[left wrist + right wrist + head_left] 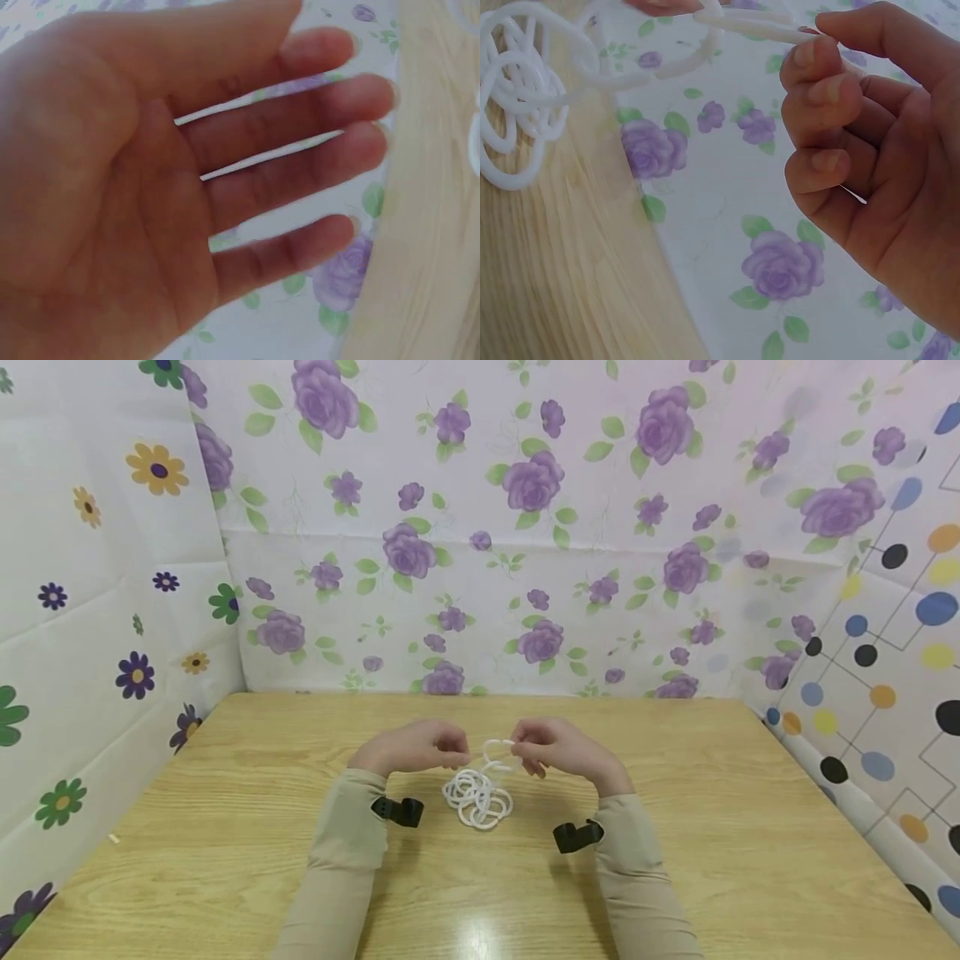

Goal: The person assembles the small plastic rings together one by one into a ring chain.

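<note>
A white plastic chain (474, 787) of large links lies in a loose heap on the table between both hands. One end of it rises from the heap toward my right hand (564, 748). In the right wrist view, thumb and index finger of the right hand (885, 127) pinch an end link of the chain (622, 81), while the other fingers curl in. Just left of the raised links is my left hand (411, 747). Seen from its wrist, the left hand (172, 172) has a bare palm and nearly straight, slightly spread fingers holding nothing.
The wooden table (225, 827) ends at a back wall of purple-flowered cloth (480, 585). Patterned cloths also hang at left and right. Both wrists carry a small black camera (401, 811). A tiny pale piece (113, 838) lies at the table's left edge.
</note>
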`<state>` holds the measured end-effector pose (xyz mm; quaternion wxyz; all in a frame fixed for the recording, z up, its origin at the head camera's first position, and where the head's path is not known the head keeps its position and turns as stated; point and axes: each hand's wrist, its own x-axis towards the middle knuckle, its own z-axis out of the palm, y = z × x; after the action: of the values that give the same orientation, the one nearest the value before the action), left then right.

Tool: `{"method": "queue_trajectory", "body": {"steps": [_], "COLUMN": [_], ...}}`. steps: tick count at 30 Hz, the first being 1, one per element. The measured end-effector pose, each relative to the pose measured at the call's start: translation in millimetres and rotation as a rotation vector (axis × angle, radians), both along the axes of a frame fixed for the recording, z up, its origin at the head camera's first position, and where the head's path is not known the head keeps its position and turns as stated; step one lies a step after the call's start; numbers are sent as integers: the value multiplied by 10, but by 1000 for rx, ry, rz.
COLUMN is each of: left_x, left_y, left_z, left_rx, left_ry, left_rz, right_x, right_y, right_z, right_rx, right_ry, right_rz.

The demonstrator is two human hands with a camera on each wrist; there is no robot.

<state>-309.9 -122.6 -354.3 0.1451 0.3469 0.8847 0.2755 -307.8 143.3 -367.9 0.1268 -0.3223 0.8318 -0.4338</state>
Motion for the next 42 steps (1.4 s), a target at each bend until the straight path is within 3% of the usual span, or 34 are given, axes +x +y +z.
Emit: {"method": "queue_trajectory", "body": {"steps": [3,9,12,16,20,23,29,42], "left_x": [-19,-49,-53,-58,-73,-90,-94,-65], "left_y": [-16,-46,-44,-10,37,74,129,128], "left_z": [-70,-194,-242,-306,-344,-368,-399,-400], "left_rx": [-53,-180,-227,-245,-182,-171,-234,-208], "left_ry": [-28,-111,-146,-196,-248,-234,-190,-194], "left_rz": [40,199,246,231,184,150,118,159], "right_x": [0,-16,-14,-15,-27,-30,-21,-16], "right_y": [82,252,322,399,461,504,555,543], "right_z": [6,12,25,24,26,27,25,25], "right_rx": [-37,-178,-222,-239,-275,-306,-341,-333], "right_ry": [10,0,12,-3,-30,-33,-16,-27], "right_rz": [-36,-128,-188,-277,-341,-369,-380,-383]}}
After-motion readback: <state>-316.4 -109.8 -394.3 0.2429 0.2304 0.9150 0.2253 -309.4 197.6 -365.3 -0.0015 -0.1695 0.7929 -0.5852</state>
